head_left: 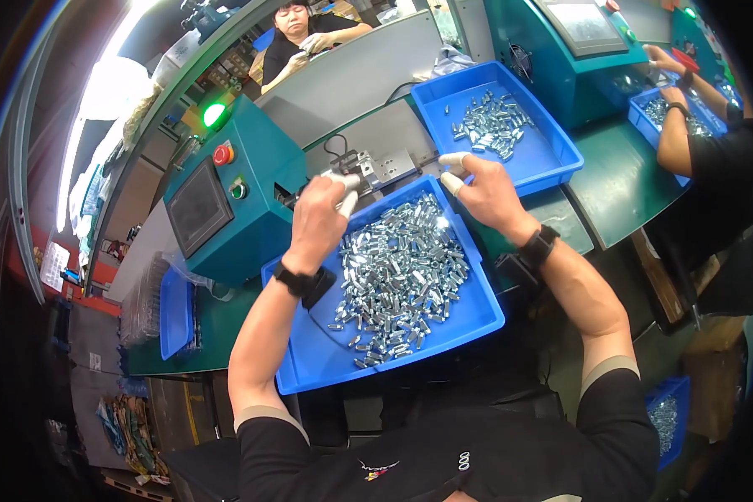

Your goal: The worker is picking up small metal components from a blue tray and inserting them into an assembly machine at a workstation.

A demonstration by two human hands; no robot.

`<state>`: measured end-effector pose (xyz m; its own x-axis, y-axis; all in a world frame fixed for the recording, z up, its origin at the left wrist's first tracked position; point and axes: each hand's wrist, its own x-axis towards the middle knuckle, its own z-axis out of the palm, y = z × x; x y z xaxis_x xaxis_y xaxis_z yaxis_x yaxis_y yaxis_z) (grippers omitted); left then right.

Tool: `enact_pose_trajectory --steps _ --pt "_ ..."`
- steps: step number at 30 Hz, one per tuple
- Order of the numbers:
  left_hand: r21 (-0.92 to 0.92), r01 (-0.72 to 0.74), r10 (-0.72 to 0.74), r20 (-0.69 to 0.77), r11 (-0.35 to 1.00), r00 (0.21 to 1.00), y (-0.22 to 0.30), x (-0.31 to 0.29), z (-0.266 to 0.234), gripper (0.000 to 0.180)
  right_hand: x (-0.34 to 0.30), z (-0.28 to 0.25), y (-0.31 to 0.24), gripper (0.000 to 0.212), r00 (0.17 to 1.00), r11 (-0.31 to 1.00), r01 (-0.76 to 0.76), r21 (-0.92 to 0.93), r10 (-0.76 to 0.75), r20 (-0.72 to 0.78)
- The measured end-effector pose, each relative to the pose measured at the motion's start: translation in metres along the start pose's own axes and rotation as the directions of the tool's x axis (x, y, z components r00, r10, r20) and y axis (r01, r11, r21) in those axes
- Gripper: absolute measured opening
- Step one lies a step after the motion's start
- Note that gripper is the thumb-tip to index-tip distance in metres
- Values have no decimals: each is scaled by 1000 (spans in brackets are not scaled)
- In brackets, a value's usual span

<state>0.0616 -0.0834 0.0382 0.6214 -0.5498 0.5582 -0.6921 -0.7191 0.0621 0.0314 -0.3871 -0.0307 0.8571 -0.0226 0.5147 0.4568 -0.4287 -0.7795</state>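
My left hand (316,216), with white covers on its fingertips, is at the metal fixture (381,170) behind the near tray. Its fingers are curled together in a pinch, and what they hold, if anything, is hidden. My right hand (492,199), also with white fingertip covers, hovers between the two blue trays. Thumb and forefinger stand apart there, with nothing visible between them. Below both hands the near blue tray (468,328) holds a large heap of small shiny metal cylinders (402,272). A smaller pile of like metal pieces (495,124) lies in the far blue tray (552,171).
A teal machine (263,151) with a dark screen, red button and lit green lamp stands left of the fixture. Another teal machine (519,42) rises at the back right. One person (305,42) works behind the grey partition (360,71); another person's arm (682,138) reaches in at right.
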Motion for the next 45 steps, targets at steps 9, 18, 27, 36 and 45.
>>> enact_pose_trajectory --steps 9,18,27,36,45 --pt "-141 296 -251 270 945 929 -1 -107 -45 20 52 53 -16 68 868 789 -390 475 143 476" --pt "-227 541 -416 427 810 803 -27 -137 -35 25 65 64 -31 72 763 787 -477 392 150 629" --pt "-357 644 -460 478 676 748 -32 -138 -28 26 73 74 -44 71 753 794 -477 377 148 641" --pt "-338 669 -466 514 662 720 -28 -134 -35 27 112 75 -28 69 645 834 -455 313 65 762" --pt "-367 658 -461 495 657 737 -32 -140 -32 26 124 69 -26 67 599 811 -493 314 54 799"
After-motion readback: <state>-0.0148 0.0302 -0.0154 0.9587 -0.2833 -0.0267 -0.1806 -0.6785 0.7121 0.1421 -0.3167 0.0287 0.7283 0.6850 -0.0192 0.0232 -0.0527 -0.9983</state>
